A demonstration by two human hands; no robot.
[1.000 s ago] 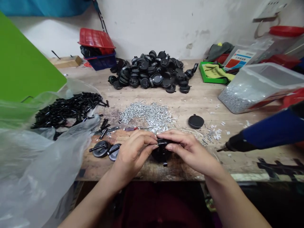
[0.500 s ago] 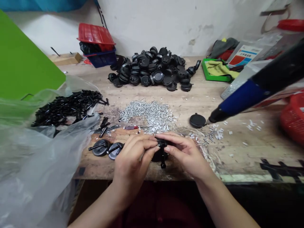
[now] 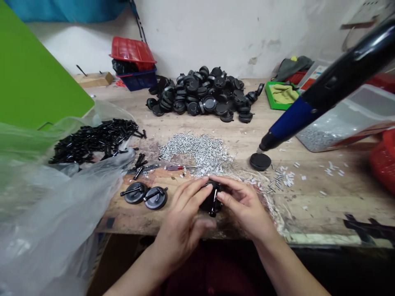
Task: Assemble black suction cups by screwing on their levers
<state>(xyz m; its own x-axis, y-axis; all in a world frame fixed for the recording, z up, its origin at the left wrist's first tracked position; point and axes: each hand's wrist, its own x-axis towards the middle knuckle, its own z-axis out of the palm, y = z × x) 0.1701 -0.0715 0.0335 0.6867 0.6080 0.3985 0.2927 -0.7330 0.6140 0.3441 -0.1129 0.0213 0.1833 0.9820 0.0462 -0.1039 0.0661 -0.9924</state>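
Between my hands near the table's front edge is a round black suction cup base (image 3: 205, 204), partly covered by fingers. A short black lever (image 3: 213, 204) on it points toward me. My right hand (image 3: 247, 207) is closed on its right side, with the thumb against the lever. My left hand (image 3: 183, 211) rests its fingers on the far left side of the base, its blurred thumb held away. Left of that hand lie two similar round bases (image 3: 156, 198) with levers laid across them. The tip of an electric screwdriver (image 3: 286, 123) hangs over another black disc (image 3: 261, 162).
Behind my hands are heaped silver screws (image 3: 191, 148) and a red-handled screwdriver (image 3: 175, 167). Farther back is a pile of black round bases (image 3: 200, 92). Black levers (image 3: 92, 139) lie on plastic at left. White bits (image 3: 289, 179) and a clear bin (image 3: 345, 117) are at right.
My left thumb has come off the piece and swung down toward me. The lever has turned slightly in my hands. The hanging screwdriver's tip has shifted left over the disc, and the view has shifted slightly.
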